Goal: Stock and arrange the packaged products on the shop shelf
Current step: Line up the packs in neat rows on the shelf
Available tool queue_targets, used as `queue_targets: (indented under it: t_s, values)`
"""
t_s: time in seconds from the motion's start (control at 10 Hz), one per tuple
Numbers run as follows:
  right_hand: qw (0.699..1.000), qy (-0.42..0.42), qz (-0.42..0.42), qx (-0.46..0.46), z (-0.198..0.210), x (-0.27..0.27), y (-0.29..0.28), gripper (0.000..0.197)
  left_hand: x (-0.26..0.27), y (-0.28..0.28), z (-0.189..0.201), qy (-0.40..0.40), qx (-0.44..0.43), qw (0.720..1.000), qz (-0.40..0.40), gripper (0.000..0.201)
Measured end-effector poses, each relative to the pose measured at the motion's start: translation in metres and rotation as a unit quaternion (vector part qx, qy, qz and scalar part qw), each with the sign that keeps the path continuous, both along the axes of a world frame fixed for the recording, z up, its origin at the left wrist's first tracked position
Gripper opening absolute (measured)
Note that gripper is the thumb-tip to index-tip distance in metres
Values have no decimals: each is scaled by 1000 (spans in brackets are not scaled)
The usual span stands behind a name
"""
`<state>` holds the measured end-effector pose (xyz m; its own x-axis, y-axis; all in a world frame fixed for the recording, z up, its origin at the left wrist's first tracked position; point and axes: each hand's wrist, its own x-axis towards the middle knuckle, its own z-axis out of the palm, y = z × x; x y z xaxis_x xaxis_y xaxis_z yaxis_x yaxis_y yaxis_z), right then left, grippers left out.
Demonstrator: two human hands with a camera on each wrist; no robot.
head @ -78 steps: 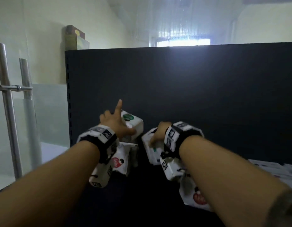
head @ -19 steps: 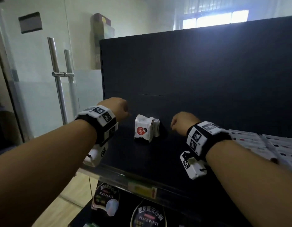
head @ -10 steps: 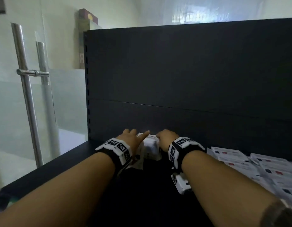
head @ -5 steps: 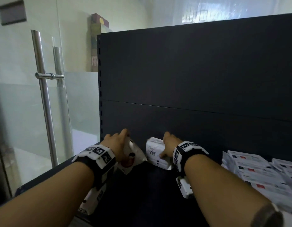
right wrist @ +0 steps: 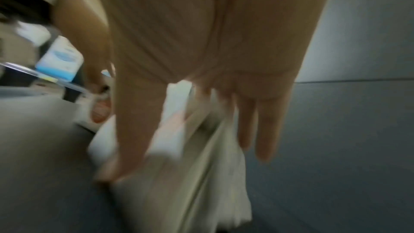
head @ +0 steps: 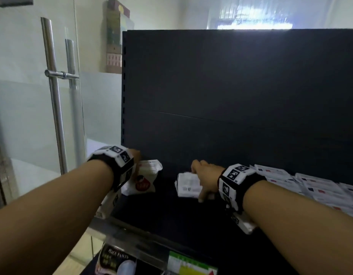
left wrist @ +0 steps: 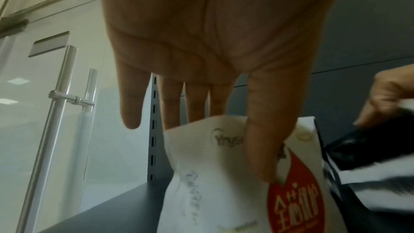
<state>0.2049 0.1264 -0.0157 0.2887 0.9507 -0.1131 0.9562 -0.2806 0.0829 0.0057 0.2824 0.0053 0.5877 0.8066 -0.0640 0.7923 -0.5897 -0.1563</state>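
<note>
On the dark top shelf [head: 171, 211] my left hand [head: 137, 155] holds a white soft packet with a red emblem [head: 144, 179] upright near the shelf's left end. In the left wrist view that hand [left wrist: 219, 109] pinches the packet [left wrist: 201, 192], thumb on the front and fingers behind. My right hand [head: 198, 181] grips a second white packet [head: 187, 184] just to the right. In the blurred right wrist view the hand [right wrist: 186, 148] has its thumb on one side of this packet [right wrist: 174, 201] and its fingers on the other.
The black back panel [head: 231, 96] rises behind the shelf. Several flat white boxes [head: 310, 185] lie in rows at the shelf's right. A glass door with a steel handle [head: 54, 96] stands to the left. Bagged goods [head: 116, 261] and a price label [head: 191, 264] sit below the front edge.
Both hands have closed round their packets, and the two packets now stand a little further apart. My view has pulled back, so the shelf's front edge and the lower shelf show.
</note>
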Motion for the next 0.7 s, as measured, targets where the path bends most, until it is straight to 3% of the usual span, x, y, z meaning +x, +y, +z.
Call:
queue_targets:
  t_s: [0.1,0.2,0.3,0.4,0.5,0.7]
  values:
    - [995,95,4,-13,12,-6,-16,57,13,11,-9,-14,-1,999,-29,56]
    - [988,155,-25,-9,23,-2,-26,49,12,15,-7,-4,-11,999,-44,51]
    - [986,154,-64,-14,25,-4,-35,81,9,13,-11,-25,1,998,-62,57]
    - [993,85,-69,-41,28,-19,-37,103,4,13,-17,-42,16,997,-62,59]
    - [993,67,-82,-53,33,-29,-38,88,3,9,-17,-45,21,997,-57,60]
    - [982,163,-98,-17,26,-33,-47,93,0,5,-15,-49,4,997,-61,58]
